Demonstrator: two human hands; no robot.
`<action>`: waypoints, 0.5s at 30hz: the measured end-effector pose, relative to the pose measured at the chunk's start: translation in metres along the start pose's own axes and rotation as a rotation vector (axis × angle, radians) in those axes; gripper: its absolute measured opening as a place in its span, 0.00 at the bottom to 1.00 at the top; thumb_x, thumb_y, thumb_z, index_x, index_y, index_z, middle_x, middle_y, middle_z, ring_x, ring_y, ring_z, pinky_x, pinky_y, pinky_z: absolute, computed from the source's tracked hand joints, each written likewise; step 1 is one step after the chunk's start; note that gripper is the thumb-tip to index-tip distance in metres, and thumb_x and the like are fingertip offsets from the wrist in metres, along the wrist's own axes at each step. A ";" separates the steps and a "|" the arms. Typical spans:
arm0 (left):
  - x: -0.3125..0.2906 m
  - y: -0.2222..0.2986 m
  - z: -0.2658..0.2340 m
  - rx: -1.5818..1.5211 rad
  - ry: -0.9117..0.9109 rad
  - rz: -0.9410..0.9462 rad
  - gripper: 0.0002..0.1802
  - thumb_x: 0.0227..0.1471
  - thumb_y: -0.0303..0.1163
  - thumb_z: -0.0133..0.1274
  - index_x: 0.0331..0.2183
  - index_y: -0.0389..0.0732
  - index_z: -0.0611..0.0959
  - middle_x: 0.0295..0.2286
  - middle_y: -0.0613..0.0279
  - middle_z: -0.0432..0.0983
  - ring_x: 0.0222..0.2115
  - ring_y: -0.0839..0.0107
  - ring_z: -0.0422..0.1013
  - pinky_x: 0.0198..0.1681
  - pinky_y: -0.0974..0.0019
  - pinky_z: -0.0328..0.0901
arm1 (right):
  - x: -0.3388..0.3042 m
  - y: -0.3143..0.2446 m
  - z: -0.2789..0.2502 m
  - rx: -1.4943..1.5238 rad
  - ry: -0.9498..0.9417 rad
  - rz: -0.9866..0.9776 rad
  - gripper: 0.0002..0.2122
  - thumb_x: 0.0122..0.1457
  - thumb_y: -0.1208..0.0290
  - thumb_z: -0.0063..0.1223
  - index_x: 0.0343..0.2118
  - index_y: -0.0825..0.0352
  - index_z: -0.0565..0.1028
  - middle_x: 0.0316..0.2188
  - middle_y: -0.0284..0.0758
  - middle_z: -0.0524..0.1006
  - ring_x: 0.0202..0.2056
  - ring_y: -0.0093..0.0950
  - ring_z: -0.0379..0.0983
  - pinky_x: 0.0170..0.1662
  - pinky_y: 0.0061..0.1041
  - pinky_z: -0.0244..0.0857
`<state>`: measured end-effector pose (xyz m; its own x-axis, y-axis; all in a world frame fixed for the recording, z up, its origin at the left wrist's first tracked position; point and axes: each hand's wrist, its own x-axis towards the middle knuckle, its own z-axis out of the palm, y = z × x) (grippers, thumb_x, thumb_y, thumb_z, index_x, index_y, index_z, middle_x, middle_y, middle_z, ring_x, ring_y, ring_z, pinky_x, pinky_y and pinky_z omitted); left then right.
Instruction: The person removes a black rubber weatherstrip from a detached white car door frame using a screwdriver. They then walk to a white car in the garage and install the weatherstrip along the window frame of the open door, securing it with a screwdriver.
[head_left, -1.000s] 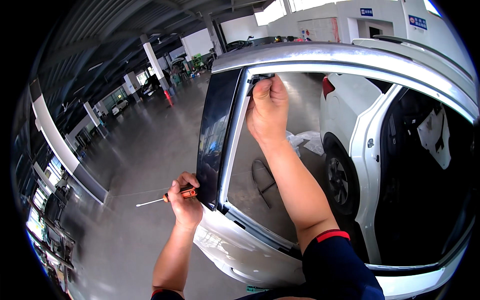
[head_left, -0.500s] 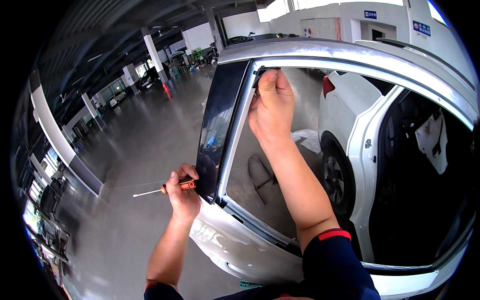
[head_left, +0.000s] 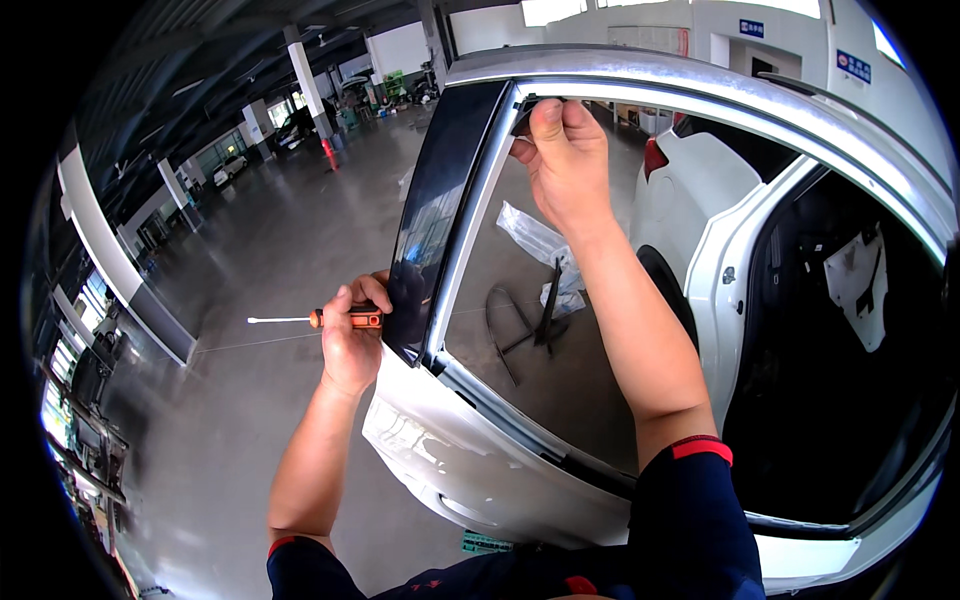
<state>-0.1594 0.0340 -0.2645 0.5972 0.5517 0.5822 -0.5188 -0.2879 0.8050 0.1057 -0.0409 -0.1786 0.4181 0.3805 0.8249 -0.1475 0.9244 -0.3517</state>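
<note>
Now my left hand (head_left: 350,345) grips an orange-handled screwdriver (head_left: 318,319) against the car door's (head_left: 470,460) dark pillar trim (head_left: 435,215), while my right hand (head_left: 565,165) pinches the window seal (head_left: 535,102) above.

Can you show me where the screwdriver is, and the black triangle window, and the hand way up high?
screwdriver (head_left: 345,319): head view, on its orange handle.
black triangle window (head_left: 432,215): head view, middle of the dark glass.
right hand (head_left: 565,165): head view, back of the hand at the door frame's top corner.
</note>
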 end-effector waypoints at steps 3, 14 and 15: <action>0.006 0.000 -0.005 0.028 -0.028 0.009 0.28 0.60 0.54 0.36 0.25 0.38 0.72 0.40 0.54 0.73 0.43 0.65 0.65 0.51 0.65 0.54 | 0.004 0.002 -0.013 -0.056 -0.052 -0.003 0.14 0.62 0.56 0.56 0.36 0.63 0.74 0.30 0.26 0.76 0.33 0.20 0.74 0.37 0.26 0.72; 0.052 0.055 0.034 0.205 -0.161 0.304 0.25 0.59 0.50 0.37 0.31 0.37 0.75 0.54 0.46 0.67 0.56 0.58 0.62 0.59 0.54 0.54 | 0.004 -0.027 -0.014 -0.367 -0.116 0.037 0.19 0.62 0.54 0.56 0.39 0.70 0.74 0.27 0.37 0.78 0.29 0.26 0.77 0.36 0.27 0.74; 0.049 0.057 0.038 0.142 -0.154 0.307 0.23 0.59 0.49 0.37 0.32 0.37 0.75 0.53 0.46 0.68 0.55 0.59 0.62 0.58 0.55 0.56 | 0.004 -0.030 -0.014 -0.384 -0.100 0.053 0.19 0.62 0.55 0.56 0.39 0.70 0.74 0.27 0.38 0.78 0.29 0.27 0.77 0.36 0.27 0.74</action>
<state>-0.1366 0.0147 -0.1854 0.5182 0.3015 0.8004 -0.6040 -0.5335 0.5920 0.1239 -0.0675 -0.1708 0.3264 0.4459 0.8334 0.1869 0.8339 -0.5193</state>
